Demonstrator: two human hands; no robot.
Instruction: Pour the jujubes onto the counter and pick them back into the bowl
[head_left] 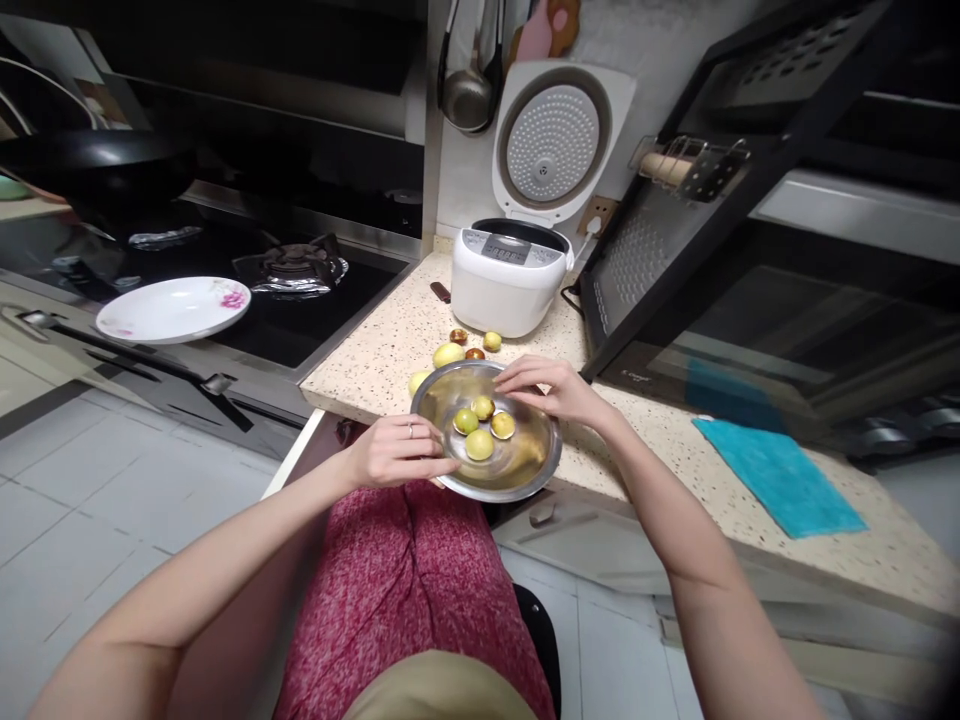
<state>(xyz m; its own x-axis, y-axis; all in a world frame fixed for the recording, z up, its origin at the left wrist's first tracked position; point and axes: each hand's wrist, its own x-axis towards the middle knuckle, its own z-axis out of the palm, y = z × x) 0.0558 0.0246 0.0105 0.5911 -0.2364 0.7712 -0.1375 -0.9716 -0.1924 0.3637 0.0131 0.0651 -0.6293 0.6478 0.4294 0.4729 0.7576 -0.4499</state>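
A shiny metal bowl sits at the counter's front edge, above my lap, with several yellow-green jujubes inside. My left hand, a ring on one finger, grips the bowl's left rim. Over the far right rim lies my right hand, its fingers stretched over the inside of the bowl and apart from the fruit. Behind the bowl, more jujubes rest on the counter, some yellow-green and some reddish brown. The bowl partly covers one at its left.
A white rice cooker with its lid up stands behind the fruit. To the right are a black oven and a turquoise cloth. At left, a flowered plate lies by the stove's edge, near a wok. A drawer is pulled out.
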